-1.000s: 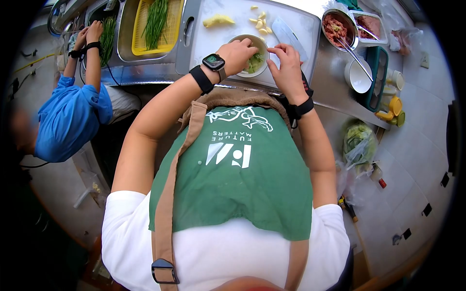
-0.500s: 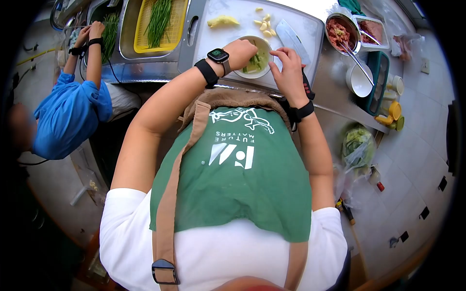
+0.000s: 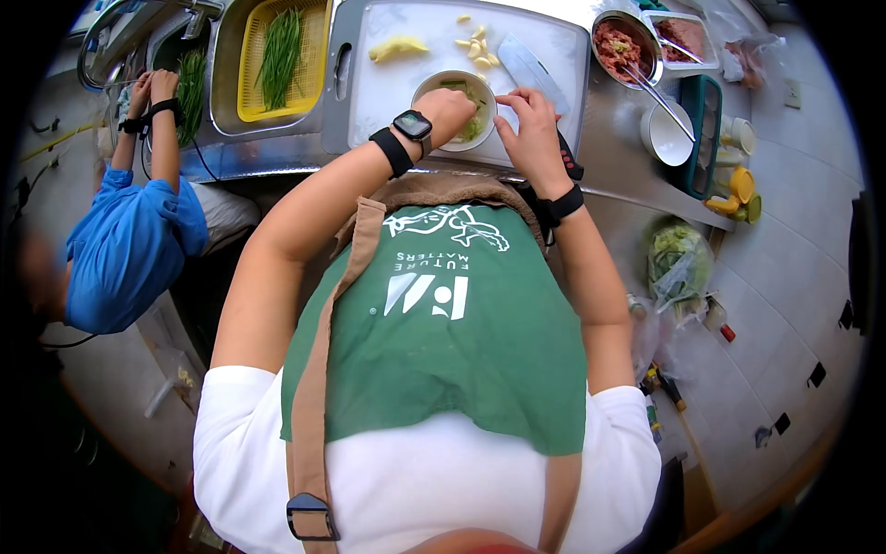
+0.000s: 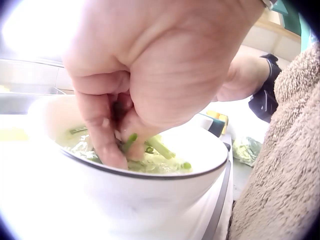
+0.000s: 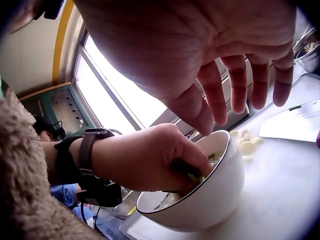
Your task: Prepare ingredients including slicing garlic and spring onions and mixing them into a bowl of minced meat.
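A white bowl with a dark rim [image 4: 150,195] stands on the cutting board [image 3: 360,120], holding cut scallion pieces [image 4: 161,148] in liquid. My left hand [image 3: 445,113] reaches down into it; in the left wrist view its curled fingers and thumb pinch some green pieces. Beside the bowl, my right hand [image 3: 535,138] hovers with relaxed fingers, thumb and index fingertip right at the rim. Past the bowl lie peeled garlic cloves [image 3: 477,46], a piece of peeled ginger [image 3: 399,49] and a cleaver [image 3: 532,69].
To the left, a yellow basket of green stalks [image 3: 247,92] sits in the sink. On the right are a metal bowl of minced meat [image 3: 614,54] with chopsticks, a white bowl [image 3: 663,143] and a bagged cabbage [image 3: 678,263]. Another person in blue [image 3: 129,249] works at the far left.
My left hand has gone from loosely extended fingers over the bowl to curled fingers down inside it. My right hand stays by the rim. The head view has shifted slightly.
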{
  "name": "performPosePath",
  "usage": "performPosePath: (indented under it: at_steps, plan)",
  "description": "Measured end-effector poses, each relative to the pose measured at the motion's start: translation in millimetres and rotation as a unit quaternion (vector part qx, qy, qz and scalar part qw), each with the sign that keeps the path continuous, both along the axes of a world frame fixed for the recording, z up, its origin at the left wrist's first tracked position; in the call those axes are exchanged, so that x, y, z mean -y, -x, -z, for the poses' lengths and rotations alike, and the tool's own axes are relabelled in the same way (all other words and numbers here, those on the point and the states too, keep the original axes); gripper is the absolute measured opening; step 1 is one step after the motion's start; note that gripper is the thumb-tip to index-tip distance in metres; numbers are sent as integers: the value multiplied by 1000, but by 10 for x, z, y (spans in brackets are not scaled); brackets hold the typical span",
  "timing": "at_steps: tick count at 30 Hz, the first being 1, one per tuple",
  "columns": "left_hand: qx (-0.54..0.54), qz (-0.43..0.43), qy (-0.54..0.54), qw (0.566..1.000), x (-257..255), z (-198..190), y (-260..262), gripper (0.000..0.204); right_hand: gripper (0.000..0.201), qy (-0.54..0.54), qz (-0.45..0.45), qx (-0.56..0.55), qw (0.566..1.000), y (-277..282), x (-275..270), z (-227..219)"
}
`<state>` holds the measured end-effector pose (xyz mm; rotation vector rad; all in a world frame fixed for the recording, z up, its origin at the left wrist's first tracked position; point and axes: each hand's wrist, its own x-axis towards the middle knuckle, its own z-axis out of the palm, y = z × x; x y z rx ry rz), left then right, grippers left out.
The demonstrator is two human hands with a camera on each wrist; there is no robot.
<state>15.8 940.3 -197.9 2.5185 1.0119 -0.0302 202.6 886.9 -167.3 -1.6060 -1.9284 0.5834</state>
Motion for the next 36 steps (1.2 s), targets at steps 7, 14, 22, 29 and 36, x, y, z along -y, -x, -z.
performPosePath:
  at_steps: [7,14,22,29,36]
  plan:
    - [56,-14,-3,998,24,-165,135,30,27,-6,2,-13,1000,-17,8,66]
    - [-4,-35,-28,999,130,-403,136,37,26,26,5,-2,1000,11,-22,123]
    - [21,-46,-38,998,199,-18,-25,15,25,59,4,-7,998,24,-43,159]
    - [9,-23,7,1000,74,-106,6,11,26,43,-2,-4,999,16,-41,132]
    - [3,-72,-18,997,218,-359,35,33,27,44,-4,-8,999,-10,-42,130]
